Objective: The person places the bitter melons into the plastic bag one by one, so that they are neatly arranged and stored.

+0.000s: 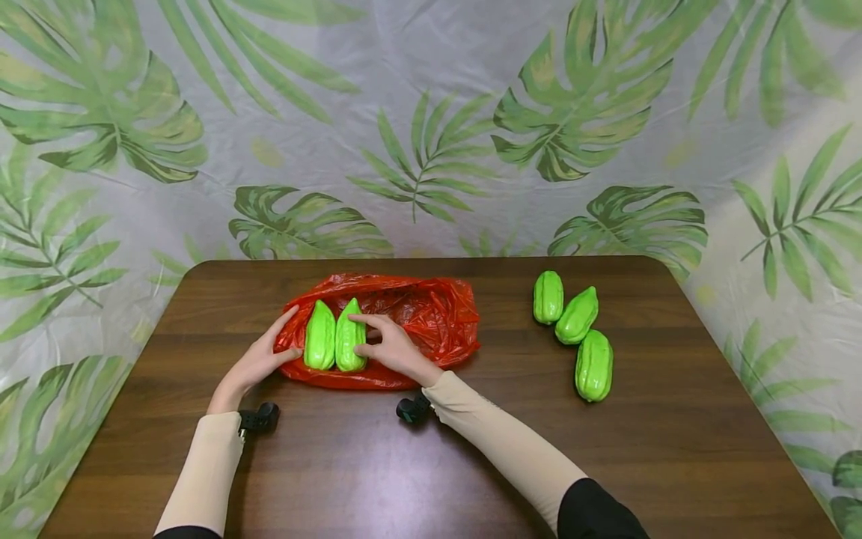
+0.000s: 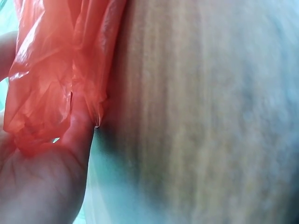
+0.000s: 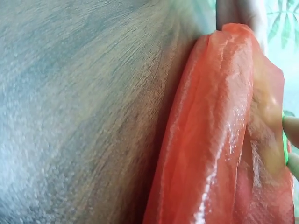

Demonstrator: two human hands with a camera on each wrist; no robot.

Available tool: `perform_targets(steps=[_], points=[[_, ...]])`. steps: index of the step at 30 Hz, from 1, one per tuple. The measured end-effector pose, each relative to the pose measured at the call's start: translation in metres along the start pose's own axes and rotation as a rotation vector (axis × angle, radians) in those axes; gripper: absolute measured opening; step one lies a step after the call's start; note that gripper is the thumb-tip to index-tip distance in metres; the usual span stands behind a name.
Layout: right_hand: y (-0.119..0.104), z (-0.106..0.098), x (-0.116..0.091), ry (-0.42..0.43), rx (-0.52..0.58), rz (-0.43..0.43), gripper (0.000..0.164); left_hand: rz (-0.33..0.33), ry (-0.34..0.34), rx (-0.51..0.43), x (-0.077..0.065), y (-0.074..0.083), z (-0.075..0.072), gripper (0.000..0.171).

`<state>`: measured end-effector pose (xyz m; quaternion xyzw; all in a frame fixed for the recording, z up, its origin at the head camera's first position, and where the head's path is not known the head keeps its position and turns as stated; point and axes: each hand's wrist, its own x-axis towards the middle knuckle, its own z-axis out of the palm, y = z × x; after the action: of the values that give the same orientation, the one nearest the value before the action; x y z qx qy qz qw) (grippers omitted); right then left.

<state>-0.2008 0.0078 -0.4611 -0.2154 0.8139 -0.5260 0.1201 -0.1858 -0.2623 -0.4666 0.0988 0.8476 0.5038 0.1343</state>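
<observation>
A red plastic bag (image 1: 431,329) lies spread with its mouth facing up on the table. Two bright green ridged fruits with pointed tips, a left one (image 1: 319,337) and a right one (image 1: 350,340), lie side by side in its left part. My right hand (image 1: 397,350) holds the right fruit between thumb and fingers. At the bag's left edge, my left hand (image 1: 259,359) grips the plastic. In the left wrist view the thumb shows through the translucent red bag (image 2: 51,79). The right wrist view has the bag's side (image 3: 210,140) in front, hiding most of the fruit.
Three more green fruits, an upper one (image 1: 548,298), a middle one (image 1: 578,316) and a lower one (image 1: 594,367), lie to the right on the brown wooden table (image 1: 471,449). A leaf-patterned cloth (image 1: 431,112) hangs behind the table's far edge.
</observation>
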Motion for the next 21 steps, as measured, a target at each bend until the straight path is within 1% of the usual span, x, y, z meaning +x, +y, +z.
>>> perform_targets(steps=[4, 8, 14, 15, 16, 21], points=[[0.000, 0.000, 0.001, -0.014, -0.010, 0.044, 0.054, 0.006, 0.000, -0.007, 0.000, 0.000, 0.000, 0.080], [-0.001, -0.002, 0.000, -0.016, -0.001, 0.065, 0.053, 0.004, 0.001, -0.007, 0.000, 0.000, 0.001, 0.080], [0.000, -0.006, -0.004, -0.005, 0.063, 0.048, 0.051, 0.001, 0.001, -0.016, 0.000, 0.000, 0.001, 0.080], [-0.006, -0.009, -0.007, -0.006, 0.075, 0.044, 0.050, 0.002, 0.001, -0.016, 0.000, -0.001, 0.001, 0.080], [-0.006, -0.011, -0.008, -0.006, 0.083, 0.038, 0.050, 0.005, 0.001, -0.017, 0.000, -0.001, 0.001, 0.080], [-0.008, -0.020, -0.009, -0.005, 0.095, 0.020, 0.050, 0.011, -0.001, -0.021, 0.001, -0.002, 0.001, 0.080]])
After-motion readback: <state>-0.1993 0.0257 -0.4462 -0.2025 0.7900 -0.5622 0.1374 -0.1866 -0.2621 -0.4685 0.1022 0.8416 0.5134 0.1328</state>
